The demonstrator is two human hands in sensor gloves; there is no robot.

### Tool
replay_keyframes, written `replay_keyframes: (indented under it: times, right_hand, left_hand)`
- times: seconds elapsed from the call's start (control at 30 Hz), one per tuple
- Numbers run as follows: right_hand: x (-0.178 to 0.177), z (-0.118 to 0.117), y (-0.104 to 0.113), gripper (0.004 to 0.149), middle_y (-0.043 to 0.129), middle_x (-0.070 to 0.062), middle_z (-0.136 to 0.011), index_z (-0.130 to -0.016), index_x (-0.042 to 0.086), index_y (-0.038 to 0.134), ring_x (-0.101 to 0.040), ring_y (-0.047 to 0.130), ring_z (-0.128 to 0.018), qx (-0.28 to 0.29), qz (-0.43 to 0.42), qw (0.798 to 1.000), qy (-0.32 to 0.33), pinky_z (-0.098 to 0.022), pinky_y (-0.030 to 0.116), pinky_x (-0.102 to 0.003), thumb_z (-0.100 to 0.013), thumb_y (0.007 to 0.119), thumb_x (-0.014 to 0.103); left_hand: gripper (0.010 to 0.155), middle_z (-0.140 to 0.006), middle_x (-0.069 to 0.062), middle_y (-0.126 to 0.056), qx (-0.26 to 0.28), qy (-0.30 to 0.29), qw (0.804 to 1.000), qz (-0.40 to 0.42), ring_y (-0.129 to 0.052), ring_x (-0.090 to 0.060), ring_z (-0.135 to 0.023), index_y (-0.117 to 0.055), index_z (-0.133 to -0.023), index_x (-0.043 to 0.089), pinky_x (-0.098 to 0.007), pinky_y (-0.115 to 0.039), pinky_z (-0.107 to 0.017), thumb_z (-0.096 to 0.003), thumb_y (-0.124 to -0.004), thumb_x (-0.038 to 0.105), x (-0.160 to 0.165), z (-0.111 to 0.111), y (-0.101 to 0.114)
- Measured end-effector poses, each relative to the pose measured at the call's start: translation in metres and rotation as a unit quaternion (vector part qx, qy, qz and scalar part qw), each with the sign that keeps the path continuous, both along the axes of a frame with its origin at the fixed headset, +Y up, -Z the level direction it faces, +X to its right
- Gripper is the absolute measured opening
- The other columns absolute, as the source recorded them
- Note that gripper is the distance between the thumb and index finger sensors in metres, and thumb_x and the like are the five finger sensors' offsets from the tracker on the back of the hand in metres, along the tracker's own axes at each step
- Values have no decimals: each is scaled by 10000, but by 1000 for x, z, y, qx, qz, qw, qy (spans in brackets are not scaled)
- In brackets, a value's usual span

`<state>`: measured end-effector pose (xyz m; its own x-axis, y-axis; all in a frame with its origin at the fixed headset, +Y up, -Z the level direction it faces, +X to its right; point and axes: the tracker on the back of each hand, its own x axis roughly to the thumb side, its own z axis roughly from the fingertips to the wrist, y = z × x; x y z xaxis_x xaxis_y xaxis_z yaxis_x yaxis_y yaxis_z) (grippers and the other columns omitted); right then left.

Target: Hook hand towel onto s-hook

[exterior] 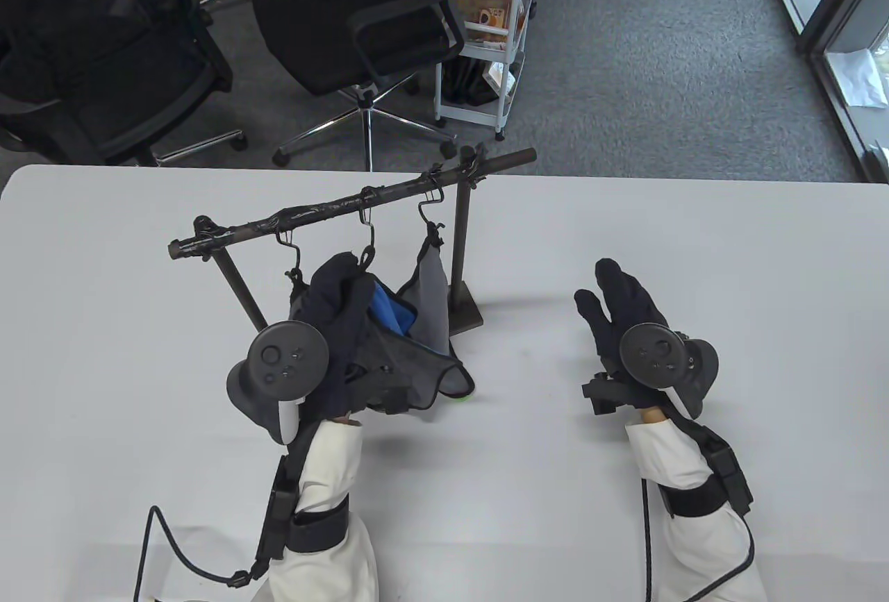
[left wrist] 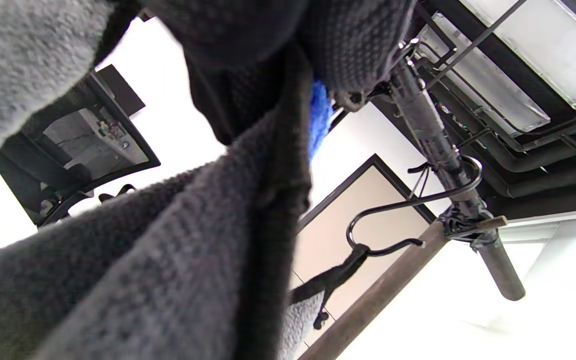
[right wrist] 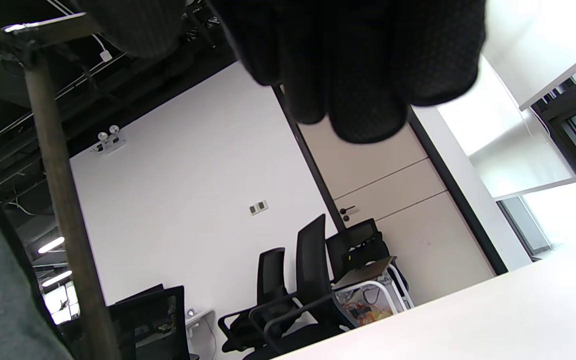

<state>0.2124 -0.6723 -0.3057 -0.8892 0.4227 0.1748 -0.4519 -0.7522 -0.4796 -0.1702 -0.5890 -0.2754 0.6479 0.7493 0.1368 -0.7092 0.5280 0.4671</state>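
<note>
A dark rod [exterior: 333, 203] on two posts carries three black S-hooks. My left hand [exterior: 344, 289] grips a dark grey hand towel [exterior: 417, 359] with a blue patch [exterior: 392, 314] and holds its top up just below the middle S-hook [exterior: 367, 234]. A lighter grey towel [exterior: 432, 282] hangs by its loop from the right S-hook [exterior: 430, 210]. In the left wrist view the held towel [left wrist: 168, 250] fills the foreground, and the right S-hook [left wrist: 418, 220] hangs on the rod [left wrist: 443, 150]. My right hand [exterior: 615, 303] lies flat and empty on the table, right of the rack.
The rack's right post stands on a square base [exterior: 464, 314]; the left post [exterior: 239, 286] slants down beside my left hand. The white table [exterior: 104, 352] ends just behind the rack. Office chairs [exterior: 361, 26] and a white cart [exterior: 486, 39] stand beyond it.
</note>
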Motion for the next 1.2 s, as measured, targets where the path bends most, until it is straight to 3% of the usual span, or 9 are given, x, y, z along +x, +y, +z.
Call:
replay_keyframes:
  times: [1.2]
  right_hand:
    - [-1, 0, 0, 610, 792, -232, -920, -1043, 69, 638, -386, 865, -759, -7, -2, 1000, 4, -598, 733, -549, -568, 636, 452]
  left_hand:
    - [449, -816, -25, -982, -48, 6, 999, -21, -1047, -133, -611, -777, -932, 217, -116, -911, -272, -503, -796, 348, 2, -26, -35]
